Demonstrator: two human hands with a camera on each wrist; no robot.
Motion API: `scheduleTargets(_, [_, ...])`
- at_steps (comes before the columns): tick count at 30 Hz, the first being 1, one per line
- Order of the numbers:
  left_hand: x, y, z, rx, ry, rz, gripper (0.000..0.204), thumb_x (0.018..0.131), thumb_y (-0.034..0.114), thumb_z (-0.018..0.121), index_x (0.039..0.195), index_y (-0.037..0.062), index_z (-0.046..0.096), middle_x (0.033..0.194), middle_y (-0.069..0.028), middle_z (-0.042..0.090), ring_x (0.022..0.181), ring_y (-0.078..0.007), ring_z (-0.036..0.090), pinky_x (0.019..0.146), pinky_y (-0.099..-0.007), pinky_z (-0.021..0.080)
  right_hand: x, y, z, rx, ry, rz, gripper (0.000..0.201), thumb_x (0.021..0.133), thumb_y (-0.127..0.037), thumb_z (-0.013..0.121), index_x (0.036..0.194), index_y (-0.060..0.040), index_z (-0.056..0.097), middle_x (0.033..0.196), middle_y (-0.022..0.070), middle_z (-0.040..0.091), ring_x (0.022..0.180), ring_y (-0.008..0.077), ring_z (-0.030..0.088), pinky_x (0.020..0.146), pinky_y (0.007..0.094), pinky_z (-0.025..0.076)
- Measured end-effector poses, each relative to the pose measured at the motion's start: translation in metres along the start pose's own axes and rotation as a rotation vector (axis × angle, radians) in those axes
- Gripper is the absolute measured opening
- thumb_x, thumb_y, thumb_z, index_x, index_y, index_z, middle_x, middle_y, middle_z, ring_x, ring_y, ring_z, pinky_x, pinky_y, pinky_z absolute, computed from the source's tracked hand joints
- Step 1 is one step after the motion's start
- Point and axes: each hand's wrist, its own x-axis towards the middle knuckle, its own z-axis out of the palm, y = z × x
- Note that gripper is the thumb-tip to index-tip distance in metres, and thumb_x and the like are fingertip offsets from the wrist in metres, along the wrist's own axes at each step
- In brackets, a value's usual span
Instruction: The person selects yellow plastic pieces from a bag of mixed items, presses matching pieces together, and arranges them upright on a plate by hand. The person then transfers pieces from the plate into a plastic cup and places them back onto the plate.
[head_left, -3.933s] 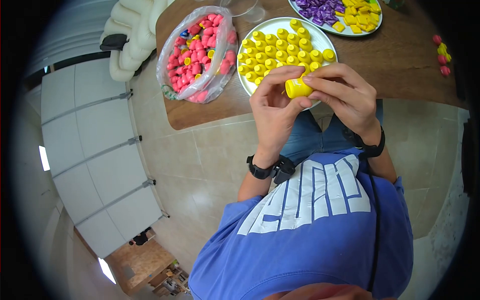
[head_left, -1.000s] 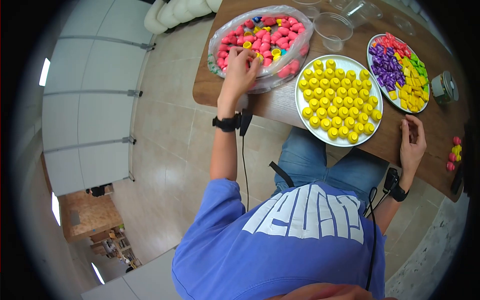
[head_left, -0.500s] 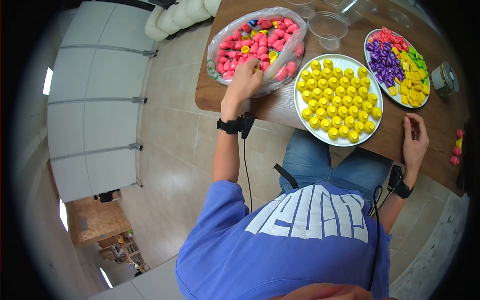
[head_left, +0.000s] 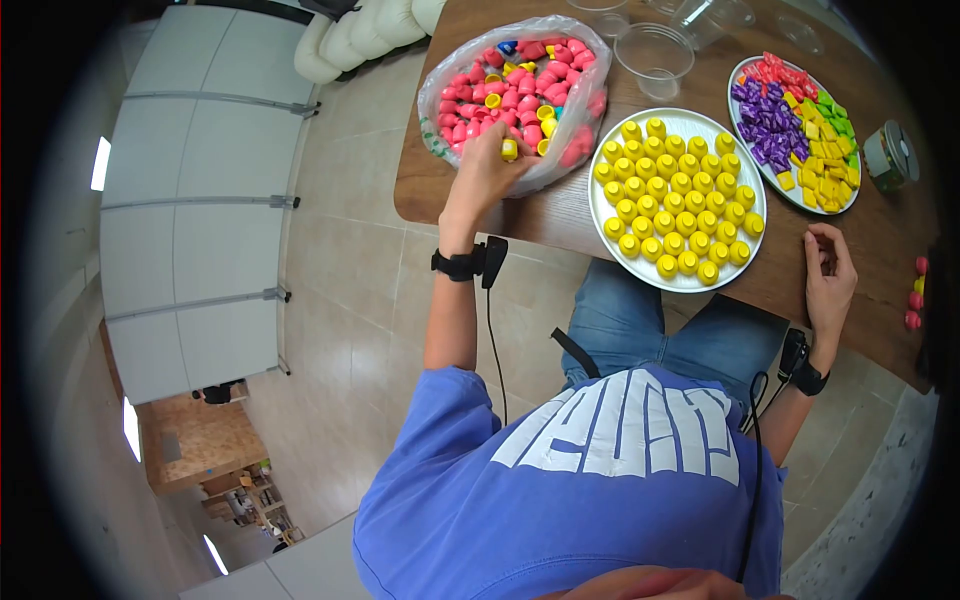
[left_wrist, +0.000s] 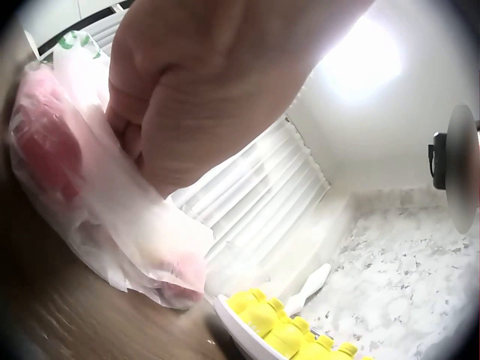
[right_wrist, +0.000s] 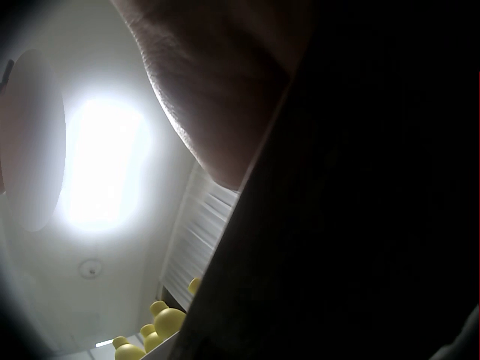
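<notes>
My left hand (head_left: pixel 484 178) is at the near side of a clear plastic bag (head_left: pixel 437 75), its fingers curled round a small yellow plastic piece (head_left: pixel 509 150). Pink pieces (head_left: pixel 510 99) fill most of the bag, with a few yellow and blue ones among them. In the left wrist view the fingertips are hidden behind the bag wall (left_wrist: pixel 124 217). My right hand (head_left: pixel 829 280) rests at the table's front edge, fingers loosely bent and holding nothing. Between the hands stands a white plate (head_left: pixel 612 257) bearing several rows of upright yellow bottle-shaped pieces (head_left: pixel 675 200).
A second plate (head_left: pixel 737 119) of wrapped purple, red, yellow and green sweets lies behind at the right, with a lidded jar (head_left: pixel 890 157) beside it. Clear plastic cups (head_left: pixel 655 60) stand at the back. Pink and yellow pieces (head_left: pixel 916 300) line the right edge.
Both hands, earlier together on a yellow piece over the plate, have parted: left to the bag, right to the table edge. In the last half second a yellow piece has come into view in my left hand.
</notes>
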Motion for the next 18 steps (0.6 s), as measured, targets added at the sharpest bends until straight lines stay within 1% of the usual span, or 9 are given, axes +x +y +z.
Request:
scheduleTargets(2, [0.001,0.001,0.0,-0.058,-0.026,0.037,0.038,0.076,0.009,0.088,0.091,-0.0041,0.056,0.088,-0.0204,0.073,0.083,-0.0382,0.071,0.071,-0.044,0.053,0.0,-0.002,0.0,-0.022,0.001,0.0,0.012,0.1,-0.01,0.069,0.109,-0.0029,0.07,0.088,-0.0027,0.064,0.078,0.0037,0.052,0.069,0.0207,0.042])
scheduleTargets(3, [0.0,0.001,0.0,-0.059,-0.025,0.038,0.038,0.076,0.009,0.088,0.091,-0.0041,0.056,0.088,-0.0204,0.073,0.083,-0.0382,0.071,0.071,-0.044,0.053,-0.001,-0.002,0.0,-0.022,0.001,-0.001,0.012,0.1,-0.01,0.069,0.109,-0.0029,0.07,0.088,-0.0027,0.064,0.078,0.0037,0.052,0.069,0.0207,0.042])
scheduleTargets(5, [0.002,0.002,0.005,-0.018,-0.015,0.067,0.044,0.073,0.01,0.09,0.094,-0.0039,0.055,0.09,-0.0225,0.071,0.087,-0.0417,0.069,0.072,-0.0459,0.053,-0.001,-0.002,0.0,-0.036,0.005,-0.001,0.012,0.1,-0.01,0.07,0.109,-0.0028,0.07,0.088,-0.0024,0.064,0.077,0.0043,0.052,0.069,0.0212,0.043])
scheduleTargets(6, [0.004,0.001,0.008,-0.019,-0.012,0.067,0.044,0.073,0.01,0.09,0.094,-0.0039,0.055,0.09,-0.0225,0.071,0.087,-0.0417,0.069,0.072,-0.0459,0.053,-0.001,-0.002,0.0,-0.036,0.006,-0.003,0.012,0.1,-0.01,0.07,0.109,-0.0028,0.07,0.088,-0.0024,0.064,0.077,0.0043,0.052,0.069,0.0212,0.043])
scheduleTargets(8, [0.006,-0.004,0.015,0.079,0.001,0.132,0.047,0.072,0.011,0.09,0.096,-0.0032,0.053,0.093,-0.0251,0.068,0.09,-0.0459,0.066,0.074,-0.0487,0.052,-0.002,-0.004,-0.001,-0.048,-0.001,0.002,0.012,0.1,-0.01,0.07,0.109,-0.0027,0.07,0.087,-0.0023,0.064,0.077,0.0045,0.051,0.069,0.0214,0.043])
scheduleTargets(9, [0.007,-0.007,0.019,0.078,0.003,0.131,0.047,0.072,0.011,0.09,0.096,-0.0032,0.053,0.093,-0.0251,0.068,0.09,-0.0459,0.066,0.074,-0.0487,0.052,-0.002,-0.004,-0.001,-0.049,-0.001,0.0,0.012,0.1,-0.01,0.07,0.109,-0.0027,0.07,0.087,-0.0023,0.064,0.077,0.0045,0.051,0.069,0.0214,0.043])
scheduleTargets(11, [0.008,-0.01,0.023,0.06,0.014,0.143,0.047,0.073,0.012,0.089,0.098,-0.0027,0.052,0.096,-0.0273,0.066,0.094,-0.0491,0.063,0.077,-0.0512,0.051,-0.002,-0.005,-0.001,-0.057,0.001,-0.015,0.012,0.1,-0.01,0.07,0.109,-0.003,0.071,0.086,-0.0022,0.064,0.076,0.0046,0.051,0.069,0.0215,0.043])
scheduleTargets(15, [0.008,-0.008,0.025,0.027,0.052,0.139,0.046,0.075,0.011,0.088,0.099,-0.0024,0.051,0.097,-0.0273,0.065,0.094,-0.0485,0.063,0.078,-0.0512,0.05,-0.001,-0.005,-0.001,-0.075,-0.001,-0.01,0.011,0.099,-0.01,0.07,0.108,-0.0031,0.07,0.086,-0.0021,0.064,0.076,0.0048,0.051,0.068,0.0218,0.043])
scheduleTargets(18, [0.009,-0.011,0.024,-0.013,0.052,0.161,0.044,0.079,0.013,0.086,0.1,-0.0031,0.051,0.096,-0.0281,0.064,0.093,-0.0478,0.063,0.078,-0.0509,0.05,-0.002,-0.006,0.0,-0.081,-0.007,-0.012,0.011,0.099,-0.01,0.07,0.108,-0.0031,0.07,0.086,-0.0022,0.065,0.075,0.005,0.051,0.067,0.022,0.043])
